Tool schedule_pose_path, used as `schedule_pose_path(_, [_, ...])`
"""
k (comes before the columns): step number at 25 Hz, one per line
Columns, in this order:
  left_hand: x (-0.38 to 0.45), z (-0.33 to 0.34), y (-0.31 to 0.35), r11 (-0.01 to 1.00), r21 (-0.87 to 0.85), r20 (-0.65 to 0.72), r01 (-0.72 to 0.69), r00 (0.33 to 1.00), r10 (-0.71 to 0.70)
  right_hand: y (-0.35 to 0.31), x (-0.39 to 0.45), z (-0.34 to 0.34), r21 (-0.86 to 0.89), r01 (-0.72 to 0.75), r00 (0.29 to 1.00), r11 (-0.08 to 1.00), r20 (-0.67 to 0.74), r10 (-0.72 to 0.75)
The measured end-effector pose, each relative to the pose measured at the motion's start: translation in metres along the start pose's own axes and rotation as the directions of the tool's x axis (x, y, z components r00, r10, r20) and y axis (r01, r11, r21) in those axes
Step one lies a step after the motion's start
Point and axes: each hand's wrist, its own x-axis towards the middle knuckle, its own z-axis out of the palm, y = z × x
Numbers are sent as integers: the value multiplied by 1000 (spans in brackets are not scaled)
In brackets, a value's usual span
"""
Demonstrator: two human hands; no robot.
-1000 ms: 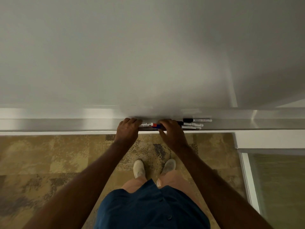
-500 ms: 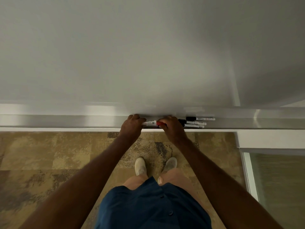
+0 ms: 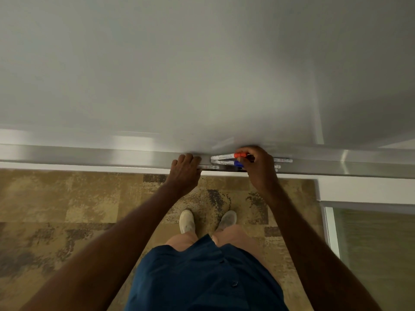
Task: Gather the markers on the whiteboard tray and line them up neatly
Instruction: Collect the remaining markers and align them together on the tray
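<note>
A long metal whiteboard tray (image 3: 89, 157) runs across the view under the whiteboard (image 3: 202, 75). My right hand (image 3: 258, 167) pinches the cap end of a red-capped marker (image 3: 224, 156) and lies over a blue-capped marker (image 3: 224, 162) just in front of it. My left hand (image 3: 185, 172) rests on the tray with its fingers on the left end of a third white marker (image 3: 208, 167) at the front lip. Two more white markers (image 3: 283, 160) stick out to the right from behind my right hand, their caps hidden.
Patterned brown carpet (image 3: 78, 209) lies below the tray, with my two shoes (image 3: 187, 221) on it. A white wall section and a glass panel (image 3: 370, 243) with a pale frame stand at the right. The tray continues far to both sides.
My right hand has moved right along the tray, so the red and blue markers now show their full white barrels. The left hand stays by the front marker.
</note>
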Motion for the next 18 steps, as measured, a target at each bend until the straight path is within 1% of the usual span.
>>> schedule_pose_path(2, [1,-1,0,997,-77,-21,8,1000,-9,-14,0,-4,-73,34,999,997,-4,-34])
schedule_pose_path(4, [2,-3,0,990,-142,-48,16,999,-23,-30,-3,-4,-246,110,994,963,7,-111])
schedule_pose_path(6, [0,-5,-1,984,-178,-83,9,996,-25,-46,-9,1,-436,228,972,871,50,-229])
schedule_pose_path(7, [-1,-6,-2,983,-186,-106,9,994,-29,-53,-13,6,-502,279,958,819,92,-270])
schedule_pose_path(9, [-2,-8,-2,978,-207,-143,21,988,-52,-68,-19,21,-588,338,941,735,196,-276])
schedule_pose_path(11, [-2,-7,-3,967,-254,-142,28,988,-66,-80,-18,43,-643,369,929,671,286,-237])
schedule_pose_path(13, [-3,-8,-2,950,-312,-146,32,986,-82,-88,-12,63,-665,393,918,635,327,-225])
schedule_pose_path(16, [-7,-9,-5,906,-423,-208,34,969,-134,-88,-5,91,-635,379,921,673,331,-207])
schedule_pose_path(18, [-9,-11,-7,869,-488,-189,77,963,-192,-77,-3,106,-586,382,917,715,338,-214])
